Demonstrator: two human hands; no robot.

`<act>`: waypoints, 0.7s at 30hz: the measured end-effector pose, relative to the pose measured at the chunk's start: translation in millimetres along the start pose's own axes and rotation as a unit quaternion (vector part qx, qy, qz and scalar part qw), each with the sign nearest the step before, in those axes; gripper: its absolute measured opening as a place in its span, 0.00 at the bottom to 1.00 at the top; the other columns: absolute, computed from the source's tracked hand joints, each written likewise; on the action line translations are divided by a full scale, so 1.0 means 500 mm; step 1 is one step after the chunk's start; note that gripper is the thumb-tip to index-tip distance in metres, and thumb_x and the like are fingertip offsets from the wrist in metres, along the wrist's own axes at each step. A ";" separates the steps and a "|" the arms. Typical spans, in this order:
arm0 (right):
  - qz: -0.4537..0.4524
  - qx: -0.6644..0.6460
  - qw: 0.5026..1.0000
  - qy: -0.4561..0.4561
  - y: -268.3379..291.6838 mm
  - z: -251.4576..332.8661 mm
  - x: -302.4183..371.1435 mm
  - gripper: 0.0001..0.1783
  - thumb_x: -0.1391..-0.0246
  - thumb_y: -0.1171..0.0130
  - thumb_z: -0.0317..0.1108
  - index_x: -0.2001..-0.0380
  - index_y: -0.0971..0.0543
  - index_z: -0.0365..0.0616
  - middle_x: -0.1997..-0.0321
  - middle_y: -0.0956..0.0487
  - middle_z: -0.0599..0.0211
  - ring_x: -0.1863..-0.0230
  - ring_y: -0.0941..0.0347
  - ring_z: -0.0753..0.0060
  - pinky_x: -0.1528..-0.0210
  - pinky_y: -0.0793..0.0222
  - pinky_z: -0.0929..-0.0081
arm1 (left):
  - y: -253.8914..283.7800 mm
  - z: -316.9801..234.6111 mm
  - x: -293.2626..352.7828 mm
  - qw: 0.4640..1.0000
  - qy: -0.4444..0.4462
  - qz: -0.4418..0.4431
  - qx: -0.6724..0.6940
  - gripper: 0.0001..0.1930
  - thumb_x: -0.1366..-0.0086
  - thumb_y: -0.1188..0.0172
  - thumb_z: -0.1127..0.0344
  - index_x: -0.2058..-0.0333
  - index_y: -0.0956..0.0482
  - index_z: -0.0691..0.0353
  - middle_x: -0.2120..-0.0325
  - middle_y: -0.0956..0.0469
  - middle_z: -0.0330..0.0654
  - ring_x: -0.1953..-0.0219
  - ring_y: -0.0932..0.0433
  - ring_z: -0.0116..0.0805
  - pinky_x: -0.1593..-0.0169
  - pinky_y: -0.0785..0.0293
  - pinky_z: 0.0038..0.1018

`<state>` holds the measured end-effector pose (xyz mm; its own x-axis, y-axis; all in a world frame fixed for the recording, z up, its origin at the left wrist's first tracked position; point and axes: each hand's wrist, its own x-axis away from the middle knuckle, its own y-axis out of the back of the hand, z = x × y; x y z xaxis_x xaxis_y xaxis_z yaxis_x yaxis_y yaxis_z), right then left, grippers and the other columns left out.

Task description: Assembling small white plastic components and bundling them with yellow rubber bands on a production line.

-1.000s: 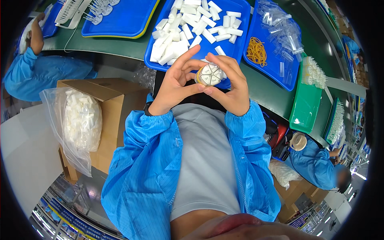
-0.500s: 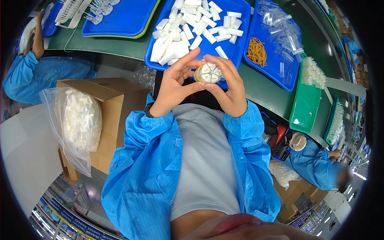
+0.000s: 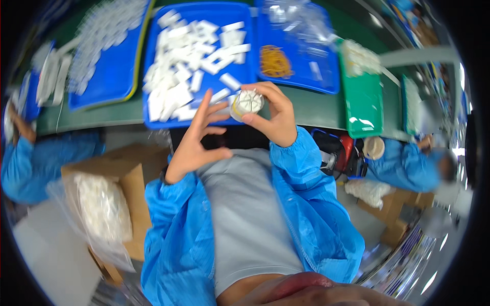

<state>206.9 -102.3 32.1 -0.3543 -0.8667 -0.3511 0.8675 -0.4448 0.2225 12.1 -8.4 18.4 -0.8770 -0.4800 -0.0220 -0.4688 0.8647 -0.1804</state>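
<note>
Cardboard box [image 3: 136, 196], green tray [image 3: 364, 109]

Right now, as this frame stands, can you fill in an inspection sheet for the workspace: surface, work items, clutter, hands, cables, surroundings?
Surface: green bench bearing blue trays and a green tray.
Work items: round white bundle in hand; loose white pieces; yellow-orange bands; clear plastic pieces.
Clutter: cardboard box and clear bag with white contents, on the person's left.
Hands: right hand grips the bundle; left hand open beside it, contact unclear.
Cables: none clearly made out; view partly blurred.
Surroundings: blue-clothed people on both sides.
</note>
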 end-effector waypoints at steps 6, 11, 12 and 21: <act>-0.304 0.019 0.952 0.024 0.213 0.004 -0.001 0.26 0.54 0.34 0.26 0.49 0.27 0.40 0.50 0.26 0.65 0.60 0.29 0.79 0.64 0.33 0.83 | 0.004 0.013 0.029 0.997 0.035 0.061 0.005 0.50 0.55 0.30 0.73 0.34 0.49 0.59 0.42 0.34 0.50 0.44 0.31 0.42 0.46 0.33 0.33; -0.456 0.340 0.822 -0.019 0.484 -0.076 0.019 0.26 0.54 0.32 0.34 0.50 0.26 0.42 0.58 0.28 0.69 0.69 0.32 0.81 0.69 0.35 0.82 | 0.005 0.005 0.021 0.998 0.044 0.052 -0.004 0.49 0.51 0.29 0.54 0.35 0.47 0.61 0.44 0.33 0.51 0.47 0.29 0.41 0.47 0.32 0.33; -0.465 0.336 0.818 -0.043 0.545 -0.128 0.035 0.27 0.54 0.32 0.35 0.50 0.26 0.42 0.55 0.28 0.67 0.69 0.31 0.80 0.69 0.34 0.80 | 0.008 0.007 0.019 0.998 0.045 0.054 0.002 0.48 0.51 0.30 0.55 0.35 0.47 0.61 0.44 0.33 0.51 0.47 0.29 0.41 0.47 0.32 0.33; -0.368 0.134 0.898 -0.202 0.669 -0.351 0.072 0.33 0.47 0.37 0.37 0.39 0.35 0.47 0.51 0.25 0.65 0.58 0.25 0.68 0.62 0.27 0.72 | 0.044 0.015 0.027 0.996 0.027 0.080 0.026 0.40 0.46 0.37 0.77 0.36 0.45 0.60 0.44 0.32 0.48 0.46 0.29 0.38 0.46 0.32 0.31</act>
<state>545.7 -242.7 -65.5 -0.9416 -0.3035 -0.1460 0.2512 -0.9216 0.2959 -9.4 2.9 6.7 -0.9451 -0.3267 -0.0011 -0.3178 0.9201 -0.2289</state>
